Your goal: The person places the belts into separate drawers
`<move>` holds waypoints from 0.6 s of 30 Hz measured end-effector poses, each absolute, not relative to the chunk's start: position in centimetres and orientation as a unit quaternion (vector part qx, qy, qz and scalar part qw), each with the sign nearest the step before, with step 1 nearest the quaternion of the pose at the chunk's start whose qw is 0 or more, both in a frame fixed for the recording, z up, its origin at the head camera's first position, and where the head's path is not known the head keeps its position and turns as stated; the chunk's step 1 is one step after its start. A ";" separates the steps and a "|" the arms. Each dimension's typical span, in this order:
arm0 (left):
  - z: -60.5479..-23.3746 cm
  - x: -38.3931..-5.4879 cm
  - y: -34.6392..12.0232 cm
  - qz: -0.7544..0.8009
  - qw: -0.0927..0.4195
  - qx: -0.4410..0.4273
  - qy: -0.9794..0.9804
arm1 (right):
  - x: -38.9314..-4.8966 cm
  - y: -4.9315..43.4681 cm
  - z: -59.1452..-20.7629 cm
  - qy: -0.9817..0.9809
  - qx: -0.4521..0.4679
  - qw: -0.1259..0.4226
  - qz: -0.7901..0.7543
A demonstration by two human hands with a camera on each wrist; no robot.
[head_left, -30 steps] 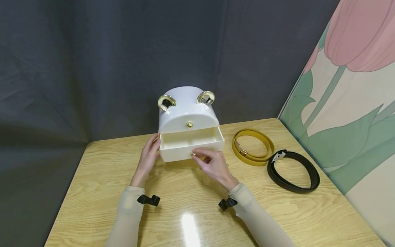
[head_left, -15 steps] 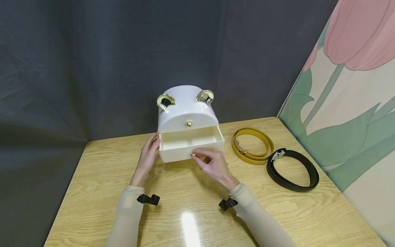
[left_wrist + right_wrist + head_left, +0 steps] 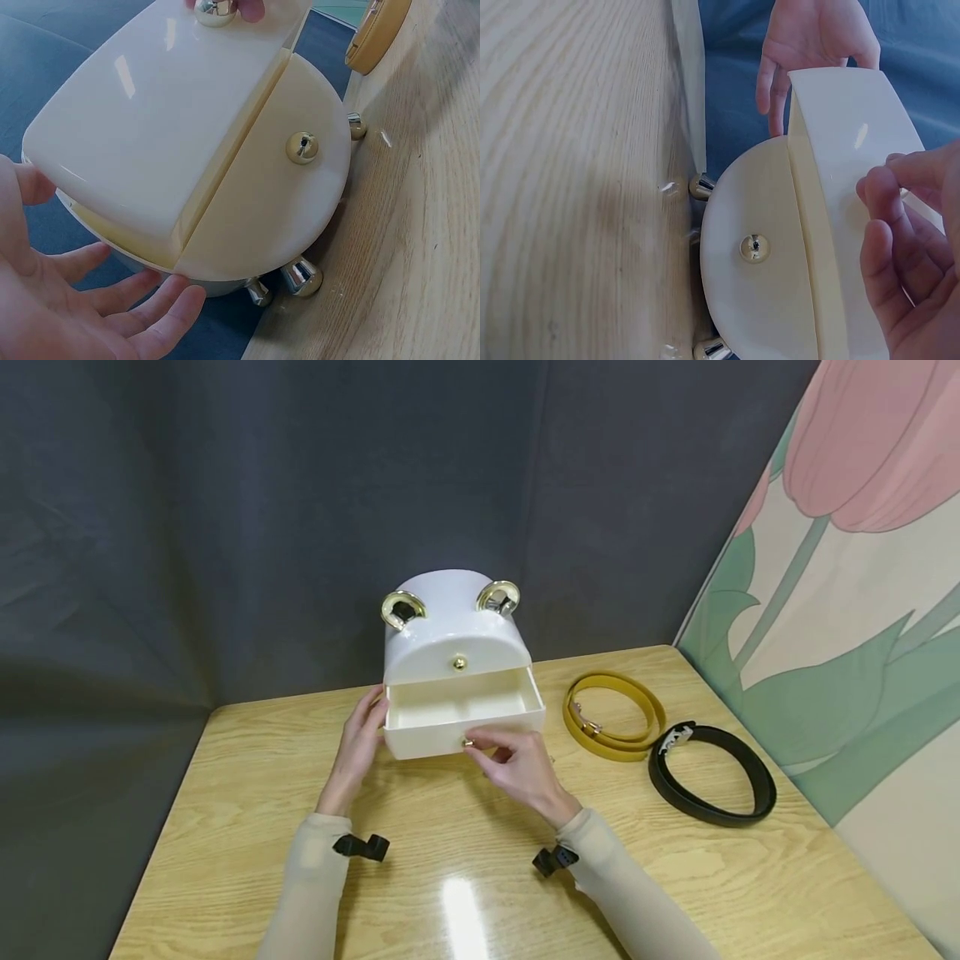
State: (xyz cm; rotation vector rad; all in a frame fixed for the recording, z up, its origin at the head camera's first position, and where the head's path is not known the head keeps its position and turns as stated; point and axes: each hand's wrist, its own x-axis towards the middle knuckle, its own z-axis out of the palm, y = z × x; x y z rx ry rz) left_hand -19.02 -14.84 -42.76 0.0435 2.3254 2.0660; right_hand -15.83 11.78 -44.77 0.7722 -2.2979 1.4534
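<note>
A white rounded storage box [image 3: 450, 597] with two gold ears stands at the back of the table. Its drawer [image 3: 423, 741] is pulled out toward me, and I see only bare cream inner walls. My right hand [image 3: 525, 767] pinches the gold knob [image 3: 468, 743] on the drawer's front between thumb and index finger. Along the box's left side rests my left hand [image 3: 356, 747], its fingers [image 3: 142, 289] extended and spread by the rim below the drawer. A lower rounded front panel [image 3: 255, 202] with its own gold knob [image 3: 302, 148] sits closed.
To the right of the box lie a coiled yellow belt [image 3: 645, 708] and a coiled black belt [image 3: 757, 768], close together on the wooden table [image 3: 247, 827]. A dark curtain [image 3: 300, 527] hangs behind. A wall with a tulip print [image 3: 840, 635] rises at right.
The drawer has come slightly farther out toward me, with my right hand's fingertips staying on its knob. My left hand has kept its place at the box's side.
</note>
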 end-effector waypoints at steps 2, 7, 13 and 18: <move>-42.8 -19.0 -14.8 0.664 0.016 0.015 0.748 | -15.8 11.8 -44.8 -0.803 0.272 0.160 0.505; -42.8 -19.2 -14.8 0.667 0.015 0.023 0.745 | -15.7 11.9 -44.7 -0.797 0.287 0.174 0.502; -42.9 -19.1 -15.0 0.665 0.013 0.023 0.746 | -15.6 12.1 -45.0 -0.786 0.316 0.183 0.499; -42.9 -19.1 -15.1 0.662 0.013 0.023 0.749 | -15.6 12.3 -45.2 -0.780 0.322 0.179 0.506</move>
